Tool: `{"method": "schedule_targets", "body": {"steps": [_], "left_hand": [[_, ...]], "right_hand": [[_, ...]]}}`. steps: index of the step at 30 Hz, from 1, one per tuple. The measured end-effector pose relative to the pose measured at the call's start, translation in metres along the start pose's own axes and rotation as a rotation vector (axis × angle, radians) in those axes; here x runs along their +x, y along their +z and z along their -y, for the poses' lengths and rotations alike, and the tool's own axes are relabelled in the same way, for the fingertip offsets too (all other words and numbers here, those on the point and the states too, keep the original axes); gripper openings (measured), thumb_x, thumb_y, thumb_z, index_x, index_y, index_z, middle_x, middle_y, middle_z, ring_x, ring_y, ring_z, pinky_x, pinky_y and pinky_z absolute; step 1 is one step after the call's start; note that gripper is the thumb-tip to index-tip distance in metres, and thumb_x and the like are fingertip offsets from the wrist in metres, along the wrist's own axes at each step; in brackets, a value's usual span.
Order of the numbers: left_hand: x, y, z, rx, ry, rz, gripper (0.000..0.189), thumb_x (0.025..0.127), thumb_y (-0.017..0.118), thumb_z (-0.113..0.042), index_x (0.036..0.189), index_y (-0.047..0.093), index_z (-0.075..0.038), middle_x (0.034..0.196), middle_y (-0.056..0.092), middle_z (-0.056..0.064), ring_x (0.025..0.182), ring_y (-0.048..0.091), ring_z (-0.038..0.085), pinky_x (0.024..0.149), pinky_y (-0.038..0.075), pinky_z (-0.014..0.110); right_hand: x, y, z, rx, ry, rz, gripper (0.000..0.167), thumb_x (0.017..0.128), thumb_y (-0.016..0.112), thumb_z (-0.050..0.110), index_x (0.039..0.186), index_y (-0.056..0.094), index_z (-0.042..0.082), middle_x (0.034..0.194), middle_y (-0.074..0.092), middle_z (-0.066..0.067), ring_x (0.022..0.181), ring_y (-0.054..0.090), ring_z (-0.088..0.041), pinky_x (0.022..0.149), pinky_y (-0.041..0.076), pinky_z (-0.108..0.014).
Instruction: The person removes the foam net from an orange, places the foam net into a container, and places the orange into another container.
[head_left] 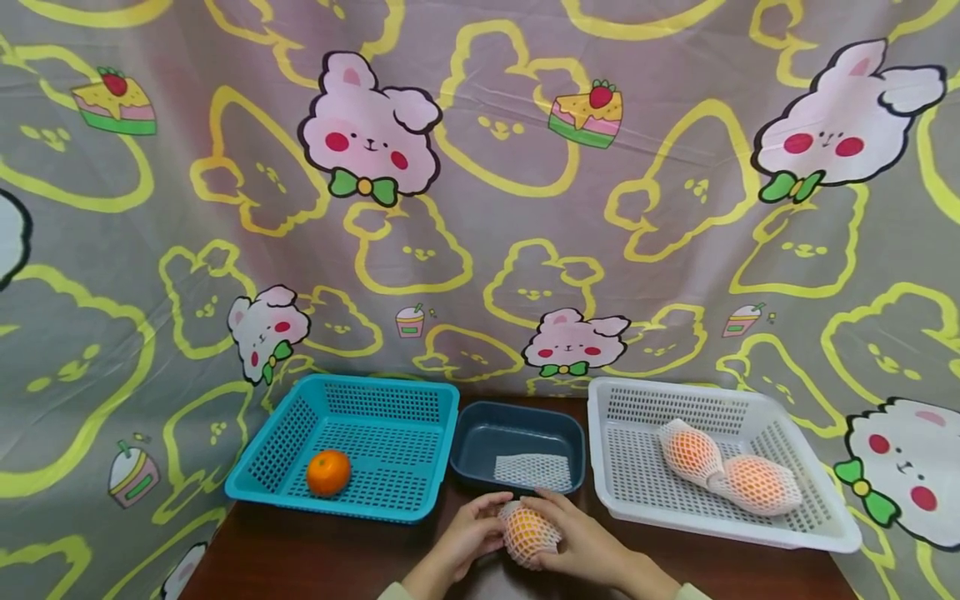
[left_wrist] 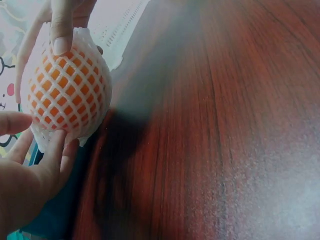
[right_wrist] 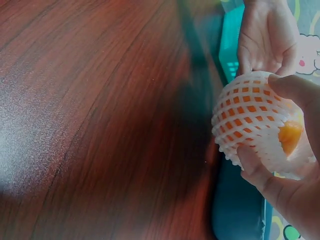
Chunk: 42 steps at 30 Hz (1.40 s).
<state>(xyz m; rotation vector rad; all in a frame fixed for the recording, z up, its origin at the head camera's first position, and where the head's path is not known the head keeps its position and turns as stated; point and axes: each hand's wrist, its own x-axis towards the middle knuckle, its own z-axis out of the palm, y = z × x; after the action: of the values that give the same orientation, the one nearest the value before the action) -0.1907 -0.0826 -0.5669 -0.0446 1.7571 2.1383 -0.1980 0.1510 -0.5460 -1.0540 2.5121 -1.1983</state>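
Observation:
An orange in a white foam net (head_left: 527, 535) is held between both hands, low in front of the small dark blue tray. My left hand (head_left: 467, 537) pinches the net at one end, its thumb and fingertips on the mesh (left_wrist: 67, 97). My right hand (head_left: 588, 543) grips the other end with thumb and fingers spread around it. In the right wrist view, bare orange peel (right_wrist: 290, 136) shows through the net's open end beside the right hand (right_wrist: 292, 192). The dark blue tray (head_left: 468, 479) behind the hands holds an empty, flattened foam net (head_left: 532, 472).
A turquoise basket (head_left: 341, 507) at the left holds one bare orange (head_left: 328, 473). At the right stands a white basket (head_left: 720, 533) with two net-wrapped oranges (head_left: 761, 485). All stand on a dark reddish wooden table (head_left: 300, 554); a patterned curtain (head_left: 480, 217) hangs behind.

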Motion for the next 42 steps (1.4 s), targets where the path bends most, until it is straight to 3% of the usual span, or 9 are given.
{"method": "schedule_targets", "body": {"steps": [3, 9, 12, 15, 19, 23, 26, 32, 42], "left_hand": [[-0.001, -0.002, 0.003, 0.015, -0.003, 0.006, 0.048, 0.089, 0.061, 0.001, 0.136, 0.057, 0.008, 0.119, 0.066, 0.010, 0.092, 0.064, 0.016, 0.079, 0.057, 0.033], [0.001, -0.006, 0.006, 0.018, -0.063, -0.005, 0.045, 0.096, 0.062, -0.014, 0.136, 0.058, 0.007, 0.115, 0.067, 0.009, 0.093, 0.066, 0.018, 0.084, 0.057, 0.037], [0.002, -0.007, 0.007, 0.043, -0.106, 0.002, 0.047, 0.099, 0.064, -0.025, 0.135, 0.059, 0.004, 0.113, 0.068, 0.007, 0.095, 0.067, 0.020, 0.084, 0.057, 0.040], [0.002, -0.008, 0.008, 0.077, -0.137, 0.012, 0.046, 0.099, 0.065, -0.026, 0.135, 0.060, 0.002, 0.115, 0.068, 0.006, 0.096, 0.067, 0.021, 0.082, 0.057, 0.039], [0.001, -0.010, 0.009, 0.104, -0.148, 0.019, 0.043, 0.098, 0.066, -0.019, 0.135, 0.059, 0.003, 0.114, 0.068, 0.005, 0.091, 0.066, 0.018, 0.079, 0.057, 0.037], [-0.001, -0.010, 0.008, 0.116, -0.159, 0.013, 0.041, 0.098, 0.066, -0.015, 0.134, 0.060, 0.003, 0.109, 0.067, 0.004, 0.088, 0.064, 0.016, 0.078, 0.057, 0.036], [-0.001, -0.011, 0.010, 0.115, -0.147, 0.017, 0.039, 0.099, 0.066, -0.015, 0.133, 0.060, 0.003, 0.109, 0.067, 0.004, 0.090, 0.065, 0.016, 0.080, 0.057, 0.038], [-0.002, -0.014, 0.015, 0.071, -0.092, 0.015, 0.039, 0.100, 0.064, -0.017, 0.131, 0.059, 0.005, 0.115, 0.069, 0.008, 0.098, 0.067, 0.020, 0.083, 0.057, 0.040], [-0.004, -0.016, 0.017, 0.085, -0.078, -0.055, 0.038, 0.100, 0.063, -0.018, 0.129, 0.061, 0.007, 0.118, 0.069, 0.013, 0.102, 0.066, 0.021, 0.083, 0.057, 0.043]], "right_hand": [[0.000, 0.003, -0.002, 0.006, 0.021, -0.010, 0.072, 0.088, 0.081, 0.035, 0.147, 0.049, 0.009, 0.154, 0.034, -0.030, 0.080, 0.060, -0.005, 0.066, 0.054, -0.024], [0.001, 0.008, 0.000, -0.113, -0.005, -0.085, 0.063, 0.088, 0.079, 0.047, 0.136, 0.056, 0.014, 0.129, 0.051, -0.003, 0.105, 0.059, -0.015, 0.081, 0.054, -0.032], [0.001, 0.010, 0.001, -0.098, -0.010, -0.085, 0.062, 0.089, 0.079, 0.046, 0.136, 0.059, 0.011, 0.120, 0.053, 0.001, 0.098, 0.058, -0.011, 0.078, 0.053, -0.031], [0.003, 0.010, 0.001, -0.093, -0.010, -0.066, 0.064, 0.089, 0.079, 0.046, 0.138, 0.060, 0.009, 0.118, 0.055, 0.000, 0.097, 0.058, -0.009, 0.077, 0.053, -0.030], [0.002, 0.011, -0.002, -0.051, 0.007, 0.007, 0.077, 0.085, 0.082, 0.047, 0.144, 0.054, 0.005, 0.130, 0.056, -0.008, 0.109, 0.057, -0.013, 0.087, 0.052, -0.031], [0.000, 0.009, -0.010, -0.007, -0.015, 0.124, 0.092, 0.079, 0.089, 0.038, 0.153, 0.044, 0.007, 0.149, 0.043, -0.024, 0.128, 0.050, -0.034, 0.095, 0.050, -0.033], [-0.001, 0.009, -0.015, -0.020, -0.041, 0.151, 0.094, 0.077, 0.091, 0.031, 0.155, 0.042, 0.013, 0.154, 0.035, -0.027, 0.130, 0.048, -0.042, 0.094, 0.050, -0.033], [-0.004, 0.013, -0.017, -0.070, -0.096, 0.042, 0.076, 0.085, 0.083, 0.040, 0.148, 0.049, 0.017, 0.139, 0.051, -0.006, 0.120, 0.053, -0.017, 0.096, 0.050, -0.033], [-0.003, 0.016, -0.019, -0.045, -0.046, 0.019, 0.070, 0.089, 0.076, 0.051, 0.148, 0.055, 0.021, 0.129, 0.057, 0.000, 0.113, 0.057, -0.010, 0.089, 0.052, -0.030]]}}
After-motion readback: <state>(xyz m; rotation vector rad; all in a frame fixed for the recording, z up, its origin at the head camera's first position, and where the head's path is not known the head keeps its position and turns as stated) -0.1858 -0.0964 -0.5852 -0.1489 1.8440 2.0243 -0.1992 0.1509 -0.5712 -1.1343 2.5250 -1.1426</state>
